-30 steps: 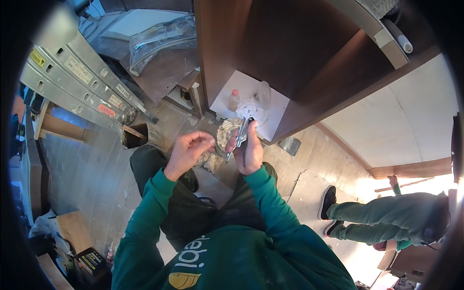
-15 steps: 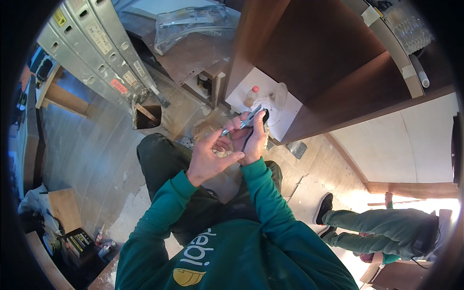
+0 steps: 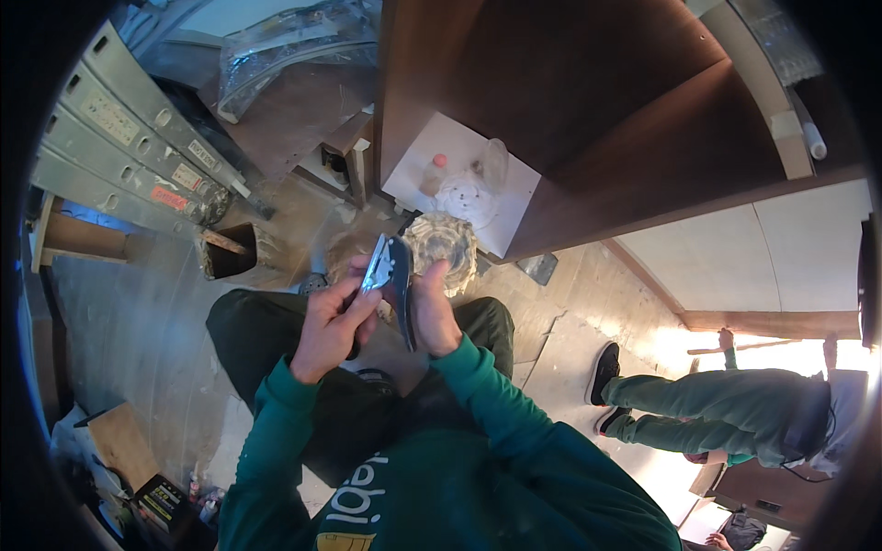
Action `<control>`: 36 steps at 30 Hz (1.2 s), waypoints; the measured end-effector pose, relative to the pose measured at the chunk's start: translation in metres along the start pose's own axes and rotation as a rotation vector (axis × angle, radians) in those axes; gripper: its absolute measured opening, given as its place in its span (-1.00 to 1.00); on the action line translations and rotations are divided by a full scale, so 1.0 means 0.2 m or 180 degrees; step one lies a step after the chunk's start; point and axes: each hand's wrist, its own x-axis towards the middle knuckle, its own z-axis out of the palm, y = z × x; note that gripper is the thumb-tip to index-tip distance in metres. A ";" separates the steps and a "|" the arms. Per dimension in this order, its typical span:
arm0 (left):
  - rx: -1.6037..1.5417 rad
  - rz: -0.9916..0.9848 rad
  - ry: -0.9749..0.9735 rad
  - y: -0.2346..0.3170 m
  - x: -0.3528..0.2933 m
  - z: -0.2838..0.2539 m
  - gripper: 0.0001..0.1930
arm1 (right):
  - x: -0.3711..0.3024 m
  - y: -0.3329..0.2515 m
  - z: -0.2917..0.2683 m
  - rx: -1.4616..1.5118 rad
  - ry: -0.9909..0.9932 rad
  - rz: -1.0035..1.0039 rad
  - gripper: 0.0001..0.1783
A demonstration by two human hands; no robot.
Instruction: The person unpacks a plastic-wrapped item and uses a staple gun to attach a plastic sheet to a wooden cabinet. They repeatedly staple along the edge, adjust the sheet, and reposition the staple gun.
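Note:
In front of my lap, the thumb and fingers of my left hand [image 3: 333,317] are closed on a hand tool [image 3: 378,265] with a shiny silver metal body. A long, curved black part [image 3: 402,289] stands beside the metal, seemingly belonging to the same tool; the exact kind is unclear. My right hand [image 3: 434,310] is against the black part, thumb stretched upward, its other fingers mostly hidden. Just beyond the hands is a round tub [image 3: 443,241] with a rough, pale crust around its rim.
A white board [image 3: 514,216] carries a red-capped bottle [image 3: 434,174] and crumpled clear plastic, beside a large brown cabinet [image 3: 542,101]. At left a metal ladder [image 3: 119,138] stands near an open, dark-mouthed container [image 3: 230,262]. Another person's legs [image 3: 707,409] are at right.
My hands have drawn apart slightly and turned the tool, so its black part now stands between them. The crusted tub has come into fuller view. My view has shifted to the right.

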 end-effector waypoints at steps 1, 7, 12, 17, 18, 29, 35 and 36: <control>-0.0047 -0.0064 0.0036 0.01 -0.01 0.00 -0.83 | 0.03 -0.04 -0.07 -0.0515 0.0260 -0.0182 -0.15; -0.0409 -0.0598 0.0197 0.01 -0.05 -0.02 -0.83 | 0.43 -0.23 -1.42 -0.1679 0.3142 -0.0625 -0.66; -0.0582 -0.0861 0.0245 0.01 -0.02 0.01 -0.74 | 0.65 -0.26 -2.35 -0.3407 0.4179 0.0411 -0.39; -0.0484 -0.0818 0.0306 -0.01 0.02 0.01 -0.67 | 0.80 -0.29 -2.59 -0.3910 0.4423 0.0911 -0.26; -0.0456 -0.0841 0.0301 -0.01 0.04 0.00 -0.66 | 0.79 -0.32 -2.62 -0.3831 0.4473 0.1051 -0.25; -0.0493 -0.0854 0.0562 -0.05 0.04 -0.05 -0.67 | 0.78 -0.34 -2.46 -0.4677 0.4455 0.1289 -0.57; -0.0653 -0.0704 0.0485 0.00 0.03 -0.04 -0.75 | 0.58 -0.03 -2.16 -0.4816 0.4342 0.0775 -0.74; -0.0714 -0.0672 0.0440 0.00 0.02 -0.04 -0.76 | 0.56 0.00 -2.11 -0.4635 0.4463 0.0757 -0.76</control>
